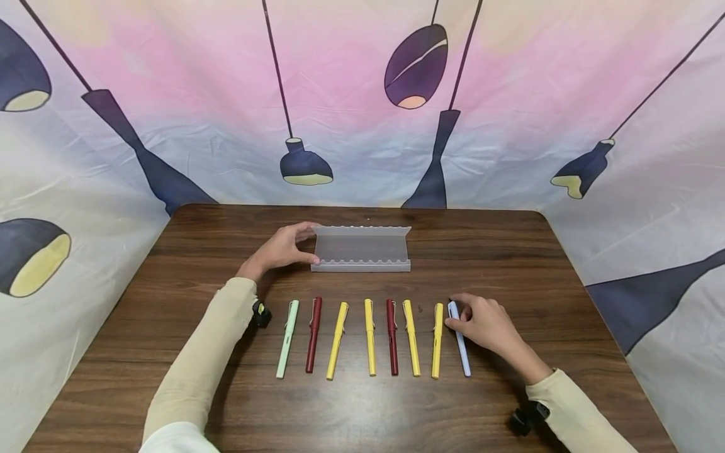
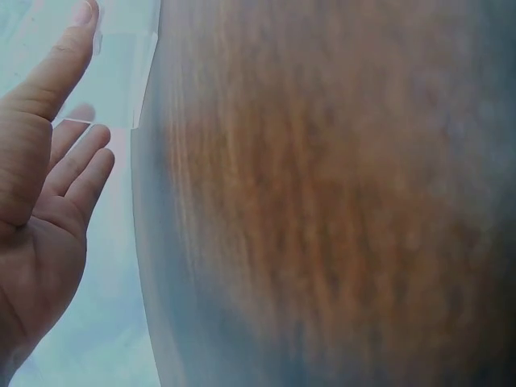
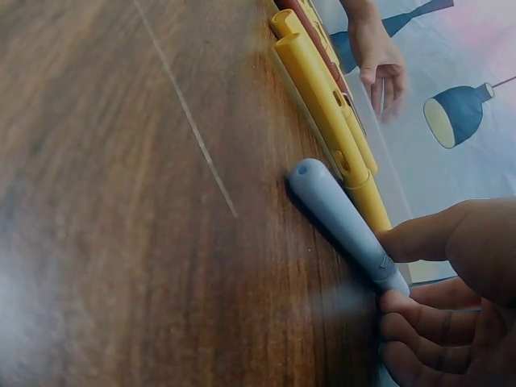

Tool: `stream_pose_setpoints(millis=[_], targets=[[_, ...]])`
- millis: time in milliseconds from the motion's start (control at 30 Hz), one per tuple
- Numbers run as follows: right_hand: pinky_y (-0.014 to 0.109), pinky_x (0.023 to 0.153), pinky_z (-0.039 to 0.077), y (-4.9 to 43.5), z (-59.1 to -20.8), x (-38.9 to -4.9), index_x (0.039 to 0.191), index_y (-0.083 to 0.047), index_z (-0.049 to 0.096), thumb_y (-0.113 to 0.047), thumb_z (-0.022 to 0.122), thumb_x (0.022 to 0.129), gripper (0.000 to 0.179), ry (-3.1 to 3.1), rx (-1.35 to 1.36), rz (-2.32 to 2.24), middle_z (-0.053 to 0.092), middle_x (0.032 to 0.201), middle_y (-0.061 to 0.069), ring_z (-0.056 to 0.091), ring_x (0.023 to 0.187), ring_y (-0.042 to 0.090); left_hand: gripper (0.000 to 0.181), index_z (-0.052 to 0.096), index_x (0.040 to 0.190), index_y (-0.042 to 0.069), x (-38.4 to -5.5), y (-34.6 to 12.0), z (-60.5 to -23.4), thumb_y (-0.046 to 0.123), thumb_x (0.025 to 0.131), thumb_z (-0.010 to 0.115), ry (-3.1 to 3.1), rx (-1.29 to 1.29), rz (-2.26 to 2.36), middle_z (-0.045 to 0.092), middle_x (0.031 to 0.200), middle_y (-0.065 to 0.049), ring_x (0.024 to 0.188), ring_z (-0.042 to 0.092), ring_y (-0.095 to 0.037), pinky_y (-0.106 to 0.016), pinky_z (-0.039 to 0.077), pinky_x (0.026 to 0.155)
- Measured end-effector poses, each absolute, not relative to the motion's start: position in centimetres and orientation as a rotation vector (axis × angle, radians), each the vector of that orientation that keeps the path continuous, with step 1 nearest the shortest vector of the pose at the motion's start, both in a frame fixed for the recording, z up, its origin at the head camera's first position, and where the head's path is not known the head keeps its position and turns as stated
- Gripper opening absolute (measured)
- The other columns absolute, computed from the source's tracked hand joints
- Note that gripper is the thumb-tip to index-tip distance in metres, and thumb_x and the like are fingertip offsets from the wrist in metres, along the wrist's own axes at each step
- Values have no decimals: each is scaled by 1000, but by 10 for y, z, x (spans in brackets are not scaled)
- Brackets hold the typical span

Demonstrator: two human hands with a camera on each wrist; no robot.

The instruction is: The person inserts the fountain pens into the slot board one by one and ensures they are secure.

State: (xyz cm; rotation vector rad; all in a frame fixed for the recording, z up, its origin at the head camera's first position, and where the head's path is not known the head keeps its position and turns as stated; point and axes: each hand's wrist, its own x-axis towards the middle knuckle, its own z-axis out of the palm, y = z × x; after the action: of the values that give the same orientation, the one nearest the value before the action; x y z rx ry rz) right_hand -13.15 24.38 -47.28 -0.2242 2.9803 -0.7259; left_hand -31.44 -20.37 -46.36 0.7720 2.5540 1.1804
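Observation:
A clear plastic pen holder [image 1: 360,266] with notched long edges lies toward the back of the table. My left hand [image 1: 287,246] grips its left end, thumb at the front corner and fingers behind. In the left wrist view, the holder's translucent end [image 2: 129,68] shows beside the thumb. My right hand [image 1: 486,323] pinches a light blue pen [image 1: 462,352] near its clip end, at the right of a row of pens. The right wrist view shows thumb and fingers on either side of the blue pen [image 3: 339,214], its other end low over the wood.
Left of the blue pen lie several yellow pens [image 1: 437,343], dark red pens [image 1: 392,340] and a mint green pen [image 1: 287,340], roughly parallel. The brown wooden table [image 1: 362,415] meets a lamp-patterned cloth [image 1: 362,170] at its back edge.

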Motion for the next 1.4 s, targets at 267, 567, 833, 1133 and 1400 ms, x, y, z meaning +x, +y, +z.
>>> stream_pose_setpoints(millis=[267,567,833,1133,1400], targets=[[24,47,36,242,-471,-132,130,-1,66,-25,81,88,51,2979,-204,-722,56,64,-6,48,52,9,83,48,150,13,-314,-205,-463,31,81,90,2551,781,1182,48,154,-15,143,46,-34,-51,40,118],[26,47,37,239,-472,-132,129,-1,67,-29,83,87,53,2992,-178,-697,56,64,-6,48,52,10,86,47,151,11,-314,-206,-463,32,79,91,2552,775,1174,47,154,-18,143,45,-36,-51,40,118],[26,45,37,236,-469,-131,126,1,69,-31,86,83,56,3037,-200,-645,56,63,-6,48,51,9,87,47,151,11,-314,-206,-461,30,78,91,2557,762,1165,47,154,-19,143,45,-37,-53,41,118],[26,46,38,234,-468,-132,120,2,70,-21,83,83,45,3032,-185,-663,57,63,-5,50,52,9,85,47,151,12,-315,-205,-462,30,80,90,2564,765,1156,48,153,-18,143,46,-35,-52,41,118],[26,47,37,237,-466,-131,118,1,71,-16,78,85,38,3040,-186,-689,56,60,-6,47,48,9,86,47,151,12,-315,-205,-463,31,79,91,2560,763,1153,48,153,-18,143,46,-36,-51,41,118]])
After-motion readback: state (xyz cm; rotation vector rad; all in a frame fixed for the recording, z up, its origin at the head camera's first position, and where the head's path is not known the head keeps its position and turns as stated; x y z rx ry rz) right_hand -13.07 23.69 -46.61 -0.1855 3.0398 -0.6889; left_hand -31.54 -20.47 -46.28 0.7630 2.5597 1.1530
